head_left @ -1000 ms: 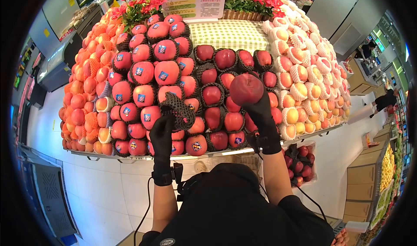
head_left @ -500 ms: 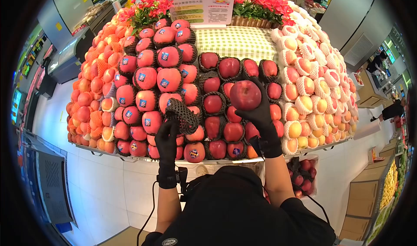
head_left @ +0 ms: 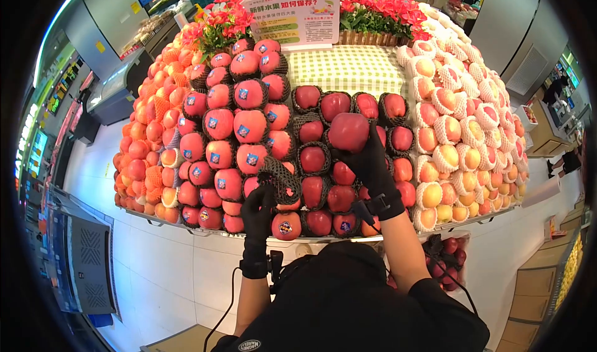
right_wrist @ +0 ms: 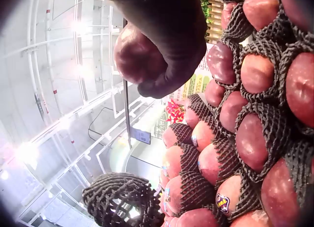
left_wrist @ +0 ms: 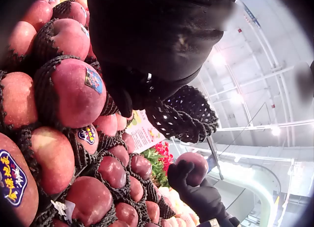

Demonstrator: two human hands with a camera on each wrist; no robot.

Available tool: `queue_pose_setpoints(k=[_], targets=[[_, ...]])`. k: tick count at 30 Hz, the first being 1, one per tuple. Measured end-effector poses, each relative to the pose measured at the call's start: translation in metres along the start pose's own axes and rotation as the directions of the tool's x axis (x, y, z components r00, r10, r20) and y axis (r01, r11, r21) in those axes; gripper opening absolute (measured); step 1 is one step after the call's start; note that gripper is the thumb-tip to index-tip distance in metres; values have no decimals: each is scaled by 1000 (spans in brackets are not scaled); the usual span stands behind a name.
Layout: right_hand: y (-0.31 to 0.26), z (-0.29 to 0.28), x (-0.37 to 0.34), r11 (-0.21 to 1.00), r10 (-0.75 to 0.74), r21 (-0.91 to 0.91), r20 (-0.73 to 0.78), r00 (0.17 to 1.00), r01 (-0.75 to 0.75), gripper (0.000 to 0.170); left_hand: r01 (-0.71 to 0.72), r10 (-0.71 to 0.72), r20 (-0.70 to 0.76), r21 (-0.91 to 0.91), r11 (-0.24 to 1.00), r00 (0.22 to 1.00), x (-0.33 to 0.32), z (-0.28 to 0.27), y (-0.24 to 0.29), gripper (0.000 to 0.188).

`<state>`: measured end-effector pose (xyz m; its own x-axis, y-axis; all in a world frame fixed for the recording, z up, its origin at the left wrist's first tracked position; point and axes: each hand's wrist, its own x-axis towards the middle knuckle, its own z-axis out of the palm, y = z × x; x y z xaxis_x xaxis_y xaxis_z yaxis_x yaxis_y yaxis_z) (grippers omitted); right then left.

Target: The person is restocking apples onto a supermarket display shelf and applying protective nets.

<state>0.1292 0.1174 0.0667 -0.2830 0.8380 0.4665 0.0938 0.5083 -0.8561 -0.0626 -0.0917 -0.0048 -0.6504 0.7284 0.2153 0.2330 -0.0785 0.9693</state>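
A dark red apple (head_left: 348, 132) without a net is gripped in my black-gloved right hand (head_left: 375, 172), raised over the dark apples in the middle of the display. In the right wrist view, the thumb curls along the underside of that apple (right_wrist: 137, 55). My gloved left hand (head_left: 257, 210) pinches a black foam net sleeve (head_left: 283, 181) at the front of the stickered apples. The sleeve (left_wrist: 184, 114) hangs hollow from the fingers in the left wrist view, its mouth spread. Left fingertips are partly hidden behind the glove there.
Stickered red apples (head_left: 219, 154) in black nets are stacked at left, with orange-netted fruit (head_left: 138, 169) beyond. White-netted fruit (head_left: 453, 156) slopes down at right. Behind stand a sign (head_left: 298, 19) and red flowers (head_left: 379, 7). A bag of dark apples (head_left: 449, 260) sits below the display's front edge.
The apple has turned in the right hand; its stem end faced the head camera and now its smooth side does. The head view has shifted, moving the display rightward. The left hand keeps the sleeve.
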Motion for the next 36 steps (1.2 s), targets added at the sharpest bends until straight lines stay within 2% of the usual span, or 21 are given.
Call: queue_pose_setpoints(k=[3, 6, 9, 15, 16, 21, 23, 25, 26, 27, 29, 30, 32, 33, 35, 36], targets=[[4, -14, 12, 988, 31, -156, 81, 996, -18, 76, 32, -32, 11, 3, 999, 999, 1, 3, -2, 22], [-13, -27, 18, 964, 143, -246, 142, 979, -105, 74, 36, -35, -27, 50, 998, 999, 4, 8, -4, 22], [2, -31, 20, 971, 69, -239, 162, 984, -28, 66, 58, -57, -11, 63, 996, 998, 5, 10, -12, 22], [-15, -30, 8, 996, 78, 36, 57, 995, -80, 80, 56, -57, 62, 19, 998, 996, 5, 23, -13, 19], [-11, -31, 6, 997, 67, 21, 43, 997, -67, 76, 47, -48, 72, 16, 999, 996, 5, 27, -7, 19], [-6, -40, 0, 997, 65, -55, 55, 996, -62, 64, 16, -18, 100, 16, 1000, 995, 12, 34, 0, 15], [-8, -39, 0, 925, 210, -347, 124, 970, -156, 74, -4, 5, 85, -12, 1000, 996, 16, 36, 0, 14], [1, -38, -4, 923, 385, -41, 180, 905, -384, 74, 54, -49, 66, -62, 997, 997, 18, 37, 3, 17], [19, -36, -6, 758, 444, 401, 259, 858, -514, 70, 80, -75, 58, -88, 993, 996, 20, 38, 6, 19], [22, -36, -6, 402, 453, 734, 360, 816, -547, 66, 64, -61, 46, -66, 996, 997, 23, 40, 11, 20], [23, -37, -8, 735, 324, 559, 206, 923, -383, 62, 34, -33, 20, -24, 999, 999, 29, 45, 20, 23], [18, -38, -8, 859, 233, 432, 150, 961, -276, 61, -18, 18, 12, 9, 1000, 1000, 35, 48, 16, 24], [-1, -42, -10, 841, 219, 461, 191, 957, -284, 58, -113, 115, -9, 80, 990, 993, 48, 53, 3, 26], [-15, -45, -11, 831, 210, 475, 212, 954, -288, 57, -29, 27, 38, 47, 998, 999, 51, 53, 13, 31], [-89, -64, -19, 667, 286, 616, 309, 907, -420, 58, -99, 96, 28, 96, 990, 995, 60, 60, 10, 34], [-100, -62, -22, 632, 289, 635, 338, 896, -444, 59, -135, 133, 26, 120, 984, 991, 65, 64, 12, 35]])
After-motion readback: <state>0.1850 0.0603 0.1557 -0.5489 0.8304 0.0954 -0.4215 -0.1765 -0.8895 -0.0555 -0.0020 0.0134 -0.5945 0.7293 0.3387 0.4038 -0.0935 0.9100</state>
